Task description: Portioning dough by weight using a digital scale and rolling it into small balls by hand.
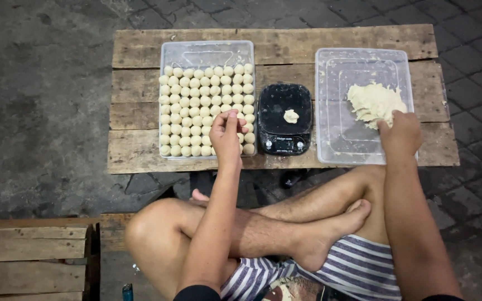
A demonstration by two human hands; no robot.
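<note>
Scale (284, 118) between ball tray (206, 54) left, dough tub (364, 61) right.

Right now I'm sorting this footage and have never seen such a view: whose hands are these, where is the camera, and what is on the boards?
The single picture comes from a camera worn on the head of a seated, cross-legged person, looking down at their own bare hands. In front lies a low weathered wooden plank table. On it, at left, a clear plastic tray holds rows of small pale dough balls. In the middle, a black digital kitchen scale carries one small dough piece. At right, a clear plastic tub holds a pale lump of dough. The left hand hovers over the tray's near edge, fingertips pinched. The right hand grips the lump's near edge.
</note>
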